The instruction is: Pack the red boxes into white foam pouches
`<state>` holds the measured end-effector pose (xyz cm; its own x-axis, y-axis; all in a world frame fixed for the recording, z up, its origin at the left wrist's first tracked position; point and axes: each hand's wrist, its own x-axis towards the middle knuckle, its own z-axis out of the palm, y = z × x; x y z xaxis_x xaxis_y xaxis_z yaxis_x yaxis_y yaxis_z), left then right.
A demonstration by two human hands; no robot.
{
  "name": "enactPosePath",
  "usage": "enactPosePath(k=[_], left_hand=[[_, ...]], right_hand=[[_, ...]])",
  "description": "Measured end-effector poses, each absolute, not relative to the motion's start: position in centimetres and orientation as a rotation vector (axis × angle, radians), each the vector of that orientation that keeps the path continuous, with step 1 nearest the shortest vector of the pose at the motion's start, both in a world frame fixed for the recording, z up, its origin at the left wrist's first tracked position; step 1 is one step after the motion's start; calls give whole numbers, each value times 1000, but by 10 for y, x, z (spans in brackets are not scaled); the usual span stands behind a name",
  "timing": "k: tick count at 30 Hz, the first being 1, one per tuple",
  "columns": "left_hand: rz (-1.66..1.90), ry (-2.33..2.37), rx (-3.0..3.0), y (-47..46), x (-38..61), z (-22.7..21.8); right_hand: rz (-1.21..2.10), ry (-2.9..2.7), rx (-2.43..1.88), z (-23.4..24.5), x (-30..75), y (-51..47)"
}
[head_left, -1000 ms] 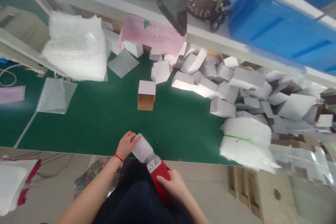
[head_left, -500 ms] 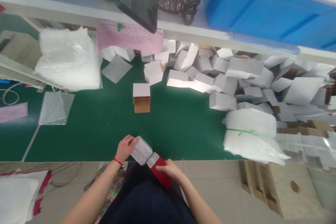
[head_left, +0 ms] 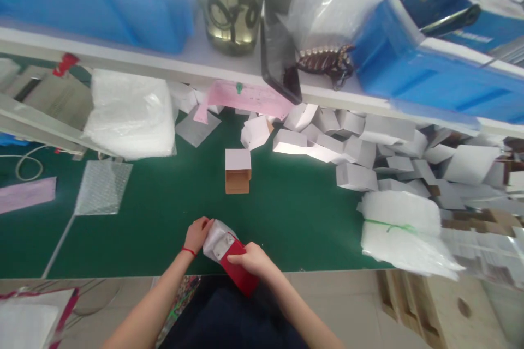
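My left hand (head_left: 198, 233) pinches the edge of a clear plastic bag (head_left: 209, 248) at the table's front edge. My right hand (head_left: 254, 259) grips a flat red object (head_left: 240, 274) with a silver metal end. That metal end overlaps the bag; whether it is inside or on top of it I cannot tell. Farther back on the green table (head_left: 164, 245) stands a small white box (head_left: 238, 161), its brown inner side facing me.
White boxes (head_left: 356, 177) are heaped at the right, behind a tied stack of white packing bags (head_left: 399, 215). More bags (head_left: 131, 114) lie at the left. Above runs a shelf (head_left: 241, 75) holding blue bins (head_left: 426, 79), a jar (head_left: 232, 5) and a phone (head_left: 280, 57).
The red object's metal end has moved left and up, from the bag's edge to overlapping it. My right hand moved with it. The camera view has tilted upward.
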<state>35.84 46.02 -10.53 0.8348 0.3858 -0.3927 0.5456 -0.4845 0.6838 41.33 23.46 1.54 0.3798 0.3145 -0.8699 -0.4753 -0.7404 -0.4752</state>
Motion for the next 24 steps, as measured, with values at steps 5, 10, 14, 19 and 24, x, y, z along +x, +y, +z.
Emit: enactPosePath(k=[5,10,14,19,24], left_hand=[[-253,549,2024,463,357,-97],[-250,403,1892,456,352,-85],[-208,376,1869,456,354,-80],[-184,331,1889,460,358,-72],[-212,352,1878,459,359,-70]], right_hand=[[1498,205,-1984,23,430,270],[1543,221,-1997,30,431,279],[1543,191,-2041,35,432,282],[1499,136,-2142,46,429,261],[1505,197,-2241,44,411,203]])
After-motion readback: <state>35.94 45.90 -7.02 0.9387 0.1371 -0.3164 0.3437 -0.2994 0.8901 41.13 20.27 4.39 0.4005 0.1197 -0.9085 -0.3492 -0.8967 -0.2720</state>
